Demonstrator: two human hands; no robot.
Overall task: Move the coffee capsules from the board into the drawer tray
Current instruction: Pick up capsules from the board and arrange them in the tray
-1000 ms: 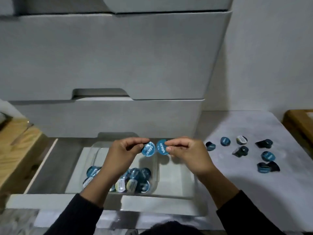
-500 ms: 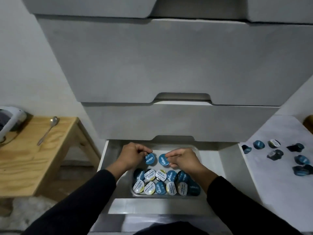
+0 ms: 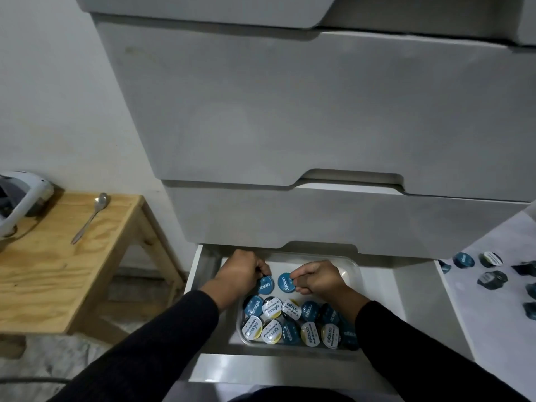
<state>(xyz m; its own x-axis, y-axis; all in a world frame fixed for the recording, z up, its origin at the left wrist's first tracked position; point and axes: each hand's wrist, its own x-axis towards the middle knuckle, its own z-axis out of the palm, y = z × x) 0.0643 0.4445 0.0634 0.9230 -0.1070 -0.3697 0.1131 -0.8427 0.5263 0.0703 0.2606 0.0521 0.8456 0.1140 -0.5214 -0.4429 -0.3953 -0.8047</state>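
Blue-lidded capsules, one pinched in the left hand [image 3: 242, 272] fingers and one in the right hand [image 3: 317, 278], hover over the drawer tray [image 3: 352, 264], seemingly just above its filled near rows; next, release, then fetch the board's [image 3: 493, 320] remainder.

The fingertips of the left hand [image 3: 240, 271] are hidden behind a blue capsule [image 3: 265, 284]. The near right capsules in the tray [image 3: 352, 264] are covered by the right sleeve [image 3: 406, 343]. The capsules [image 3: 493, 278] on the board [image 3: 493, 329] are cut off at the right edge. A white appliance [image 3: 20, 198] is cropped at the left edge.
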